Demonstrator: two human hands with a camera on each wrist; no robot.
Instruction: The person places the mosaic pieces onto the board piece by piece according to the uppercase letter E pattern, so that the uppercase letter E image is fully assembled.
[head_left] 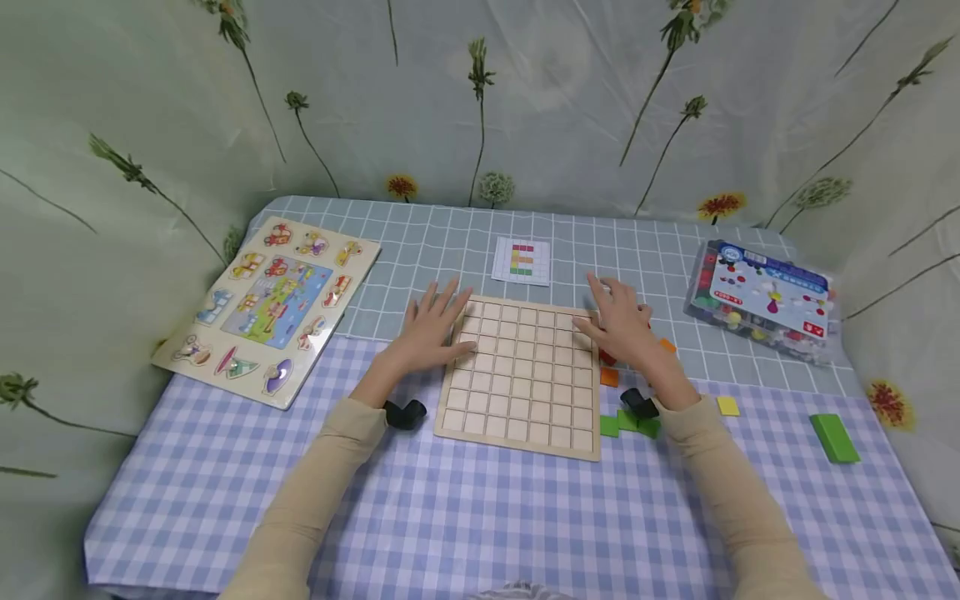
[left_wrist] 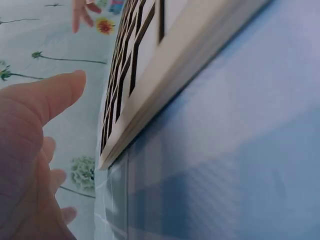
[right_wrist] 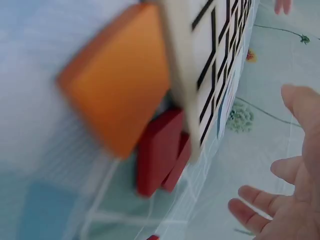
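Observation:
A square wooden grid board (head_left: 519, 375) lies in the middle of the table with bare cells. My left hand (head_left: 426, 335), fingers spread, is over its left edge and holds nothing. At the far right corner my right hand (head_left: 624, 327) has its fingers extended and apart, likewise holding nothing. Below the right hand, against the board's side, are an orange tile (right_wrist: 120, 82) and red tiles (right_wrist: 159, 152). Another orange tile (head_left: 667, 345) shows beside the right wrist. Several green tiles (head_left: 609, 426) lie by the board's near right side, partly hidden by the wrist camera.
A pattern card (head_left: 531, 278) with coloured squares lies behind the board. To the left is a vehicle-and-toy picture puzzle (head_left: 330, 250). A yellow tile (head_left: 727, 406), a green block (head_left: 834, 438) and a clear plastic box of coloured pieces (head_left: 768, 296) are at the right.

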